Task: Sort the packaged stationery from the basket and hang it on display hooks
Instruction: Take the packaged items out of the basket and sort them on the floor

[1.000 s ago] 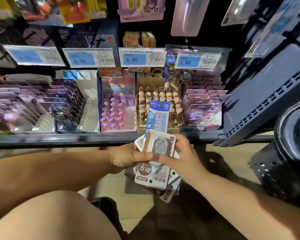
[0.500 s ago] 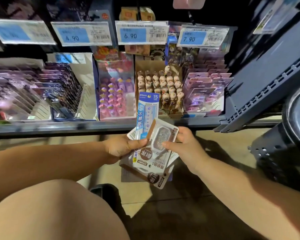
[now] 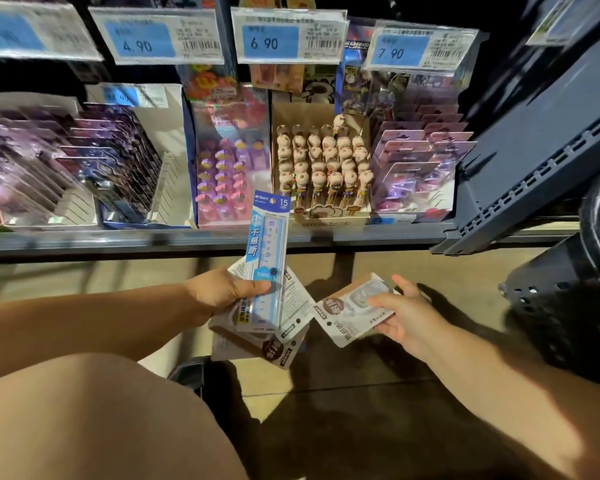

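My left hand [image 3: 219, 294] grips a fanned stack of packaged stationery [image 3: 267, 337], its thumb pressing on a blue 15 cm ruler pack [image 3: 267, 251] that stands upright at the front. Brown-and-white carded packs lie behind and below the ruler. My right hand [image 3: 400, 318] pinches one separate carded pack [image 3: 347, 313] with a clear blister, held flat a little to the right of the stack and apart from it. Both hands are low in front of the shelf edge.
A shelf [image 3: 222, 240] ahead holds boxes of carded packs, pink erasers and a box of figure-topped pens [image 3: 323, 168]. Price tags [image 3: 284, 38] hang above. A dark shelf unit [image 3: 534, 161] and a black basket [image 3: 568, 306] stand at the right. My knee [image 3: 94, 420] is at lower left.
My right hand has pulled one carded pack off the stack and moved it to the right. The ruler pack now stands uncovered in my left hand. The view has tilted down.
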{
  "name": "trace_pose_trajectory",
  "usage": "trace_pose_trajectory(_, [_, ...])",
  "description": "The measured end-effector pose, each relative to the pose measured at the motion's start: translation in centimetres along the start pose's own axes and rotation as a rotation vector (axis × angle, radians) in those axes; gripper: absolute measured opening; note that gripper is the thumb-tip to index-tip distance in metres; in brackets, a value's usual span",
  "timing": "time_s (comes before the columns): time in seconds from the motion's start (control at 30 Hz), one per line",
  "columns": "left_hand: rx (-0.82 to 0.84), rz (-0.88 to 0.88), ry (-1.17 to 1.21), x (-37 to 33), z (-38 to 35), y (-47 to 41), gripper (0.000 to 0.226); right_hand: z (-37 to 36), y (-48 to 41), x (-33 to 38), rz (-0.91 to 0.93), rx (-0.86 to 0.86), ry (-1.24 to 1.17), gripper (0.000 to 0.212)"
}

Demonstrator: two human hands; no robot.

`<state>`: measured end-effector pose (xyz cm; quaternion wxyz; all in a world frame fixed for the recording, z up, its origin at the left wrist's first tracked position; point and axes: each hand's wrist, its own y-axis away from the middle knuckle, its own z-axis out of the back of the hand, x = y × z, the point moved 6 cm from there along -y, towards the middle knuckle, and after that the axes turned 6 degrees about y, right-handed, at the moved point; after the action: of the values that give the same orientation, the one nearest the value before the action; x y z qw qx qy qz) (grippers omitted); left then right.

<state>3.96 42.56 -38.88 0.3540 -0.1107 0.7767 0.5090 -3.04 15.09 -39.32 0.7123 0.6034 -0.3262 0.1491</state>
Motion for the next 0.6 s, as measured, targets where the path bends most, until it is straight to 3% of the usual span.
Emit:
trace_pose_trajectory(0.13, [-0.028, 0.059, -0.005, 0.6, 0.0, 0.1, 0.08, 1.4, -0.7, -1.7, -0.118, -0.091, -0.036, 0.027])
trace_pose_trajectory(0.2, [-0.034, 0.072, -0.005, 0.8, 0.1, 0.1, 0.095, 2.0, -0.9, -2.3, -0.135, -0.145, -0.062, 0.022])
trace_pose_trajectory(0.37, [-0.009, 0.083, -0.006, 0.7, -0.2, -0.3, 0.098, 4.1, -1.5, -3.9, -0.181, -0.298, -0.026, 0.024])
trace_pose_trajectory(0.5, [-0.02, 0.09, 0.03, 0.8, -0.4, -0.5, 0.081, 4.5, -1.7, -5.0, -0.26, -0.272, -0.165, 0.029])
trace_pose_trajectory(0.6, [-0.037, 0.098, 0.075, 1.1, -0.6, -0.6, 0.07, 4.8, -1.2, -6.8, -0.374, -0.231, 0.147, 0.036])
